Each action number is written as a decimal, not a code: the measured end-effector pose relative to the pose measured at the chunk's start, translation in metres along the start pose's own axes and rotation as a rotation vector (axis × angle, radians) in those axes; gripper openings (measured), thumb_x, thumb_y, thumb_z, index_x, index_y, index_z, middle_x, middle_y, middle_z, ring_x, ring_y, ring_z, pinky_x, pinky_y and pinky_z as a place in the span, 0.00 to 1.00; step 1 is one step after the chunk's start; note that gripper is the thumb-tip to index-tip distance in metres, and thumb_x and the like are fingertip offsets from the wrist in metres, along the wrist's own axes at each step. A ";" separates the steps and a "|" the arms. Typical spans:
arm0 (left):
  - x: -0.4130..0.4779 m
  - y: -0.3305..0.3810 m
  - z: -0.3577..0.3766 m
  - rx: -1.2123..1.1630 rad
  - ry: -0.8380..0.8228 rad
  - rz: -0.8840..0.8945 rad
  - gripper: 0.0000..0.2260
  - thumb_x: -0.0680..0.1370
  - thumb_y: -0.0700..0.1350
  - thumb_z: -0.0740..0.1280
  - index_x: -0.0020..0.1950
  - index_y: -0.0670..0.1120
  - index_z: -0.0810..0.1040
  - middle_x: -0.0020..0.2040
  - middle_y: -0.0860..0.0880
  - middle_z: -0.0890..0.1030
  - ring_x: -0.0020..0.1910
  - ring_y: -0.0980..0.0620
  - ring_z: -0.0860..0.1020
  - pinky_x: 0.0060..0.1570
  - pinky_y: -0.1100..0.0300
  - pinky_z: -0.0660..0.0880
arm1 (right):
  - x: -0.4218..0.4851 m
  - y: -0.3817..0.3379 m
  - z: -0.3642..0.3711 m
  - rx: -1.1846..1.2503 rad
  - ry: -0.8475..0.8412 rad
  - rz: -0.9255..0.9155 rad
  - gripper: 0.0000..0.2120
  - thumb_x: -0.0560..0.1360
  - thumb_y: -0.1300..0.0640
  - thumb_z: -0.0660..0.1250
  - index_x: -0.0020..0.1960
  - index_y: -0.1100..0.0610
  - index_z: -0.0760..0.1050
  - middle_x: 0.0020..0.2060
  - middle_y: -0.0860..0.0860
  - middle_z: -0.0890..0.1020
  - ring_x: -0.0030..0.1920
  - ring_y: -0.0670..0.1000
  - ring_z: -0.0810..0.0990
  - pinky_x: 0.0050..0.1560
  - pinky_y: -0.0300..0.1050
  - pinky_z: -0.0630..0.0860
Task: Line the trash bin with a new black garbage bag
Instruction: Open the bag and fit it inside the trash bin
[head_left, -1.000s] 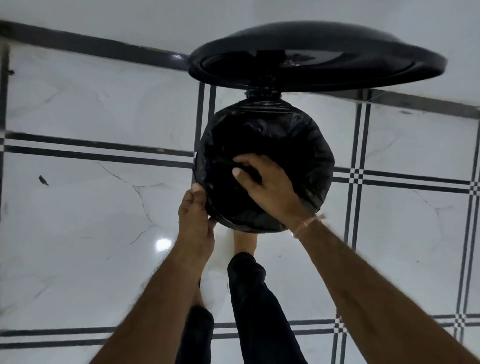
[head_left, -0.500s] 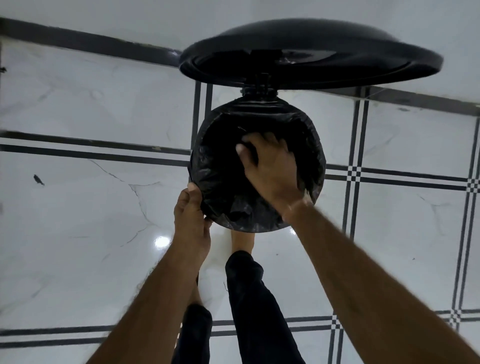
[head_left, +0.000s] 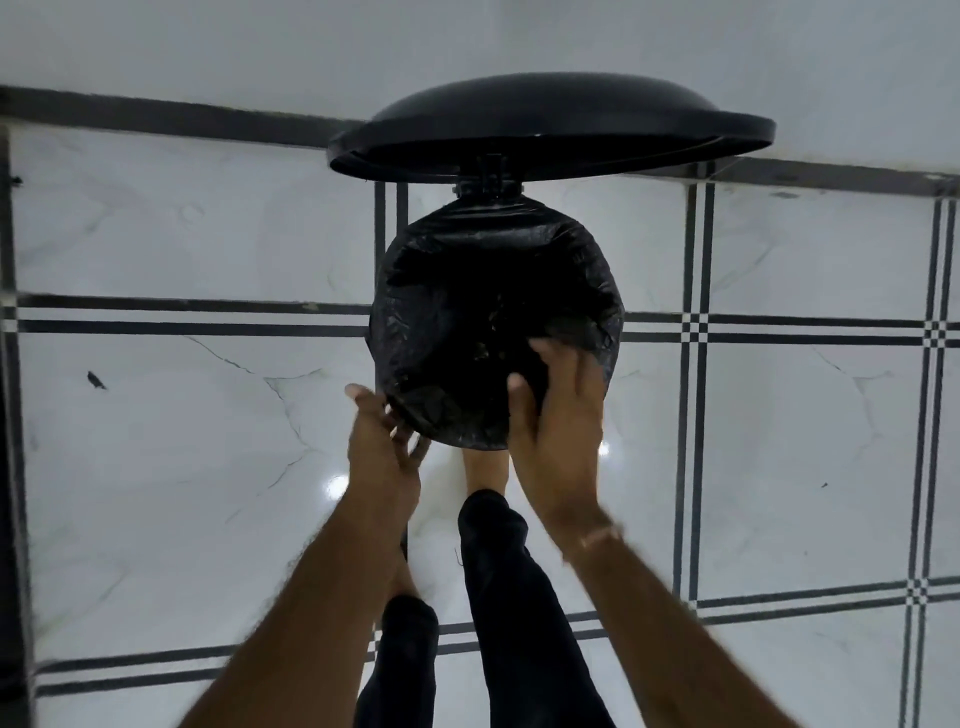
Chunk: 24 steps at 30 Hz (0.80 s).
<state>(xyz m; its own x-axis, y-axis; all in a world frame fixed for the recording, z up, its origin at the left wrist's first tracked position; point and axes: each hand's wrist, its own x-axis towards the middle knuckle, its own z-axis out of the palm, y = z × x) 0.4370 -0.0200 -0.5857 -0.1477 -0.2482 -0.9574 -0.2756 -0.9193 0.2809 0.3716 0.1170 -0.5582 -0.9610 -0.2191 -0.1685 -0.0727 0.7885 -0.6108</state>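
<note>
The bag (head_left: 467, 322), thin, slack and slippery, already drapes over the bin's (head_left: 608, 332) rim under the raised lid (head_left: 550, 124), best taken at its folded edge, where the right hand (head_left: 561, 421) pinches film and the left hand (head_left: 384, 441) hovers spread.

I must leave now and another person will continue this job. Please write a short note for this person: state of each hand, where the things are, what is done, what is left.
Left hand: open, fingers spread, at the near-left edge of the bin; whether it touches the bag is unclear.
Right hand: at the near-right rim, fingers on the bag's edge; the picture is blurred, so the grip is unclear.
Things: the bin stands on the tiled floor, its lid is up, and a foot is at its base.
Done: the black bag is inside and folded over the rim.
Left: probably smooth the near edge, then lower the lid.
</note>
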 end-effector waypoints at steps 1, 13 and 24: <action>-0.005 -0.006 0.000 -0.046 0.003 -0.055 0.27 0.82 0.68 0.53 0.60 0.48 0.79 0.57 0.49 0.82 0.58 0.48 0.80 0.54 0.52 0.75 | -0.020 -0.001 -0.006 0.111 0.069 0.126 0.17 0.82 0.54 0.65 0.69 0.56 0.71 0.62 0.52 0.73 0.61 0.54 0.75 0.61 0.47 0.75; -0.018 -0.040 0.019 -0.302 0.021 -0.151 0.24 0.84 0.62 0.58 0.70 0.49 0.78 0.64 0.45 0.81 0.63 0.44 0.79 0.49 0.49 0.79 | -0.019 -0.001 0.017 1.495 0.250 1.378 0.28 0.82 0.38 0.62 0.69 0.60 0.76 0.66 0.60 0.80 0.66 0.61 0.81 0.69 0.61 0.76; 0.006 -0.016 0.008 -0.267 0.004 -0.070 0.17 0.85 0.55 0.59 0.48 0.50 0.85 0.52 0.49 0.86 0.61 0.46 0.82 0.55 0.51 0.80 | 0.019 0.037 -0.020 1.437 0.172 1.322 0.27 0.84 0.38 0.55 0.70 0.57 0.76 0.69 0.55 0.79 0.63 0.56 0.79 0.56 0.55 0.79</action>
<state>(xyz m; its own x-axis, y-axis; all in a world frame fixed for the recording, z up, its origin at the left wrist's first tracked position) 0.4332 -0.0049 -0.5955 -0.1331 -0.1821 -0.9742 -0.0251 -0.9820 0.1870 0.3451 0.1535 -0.5681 -0.2390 0.1376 -0.9612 0.7438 -0.6104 -0.2723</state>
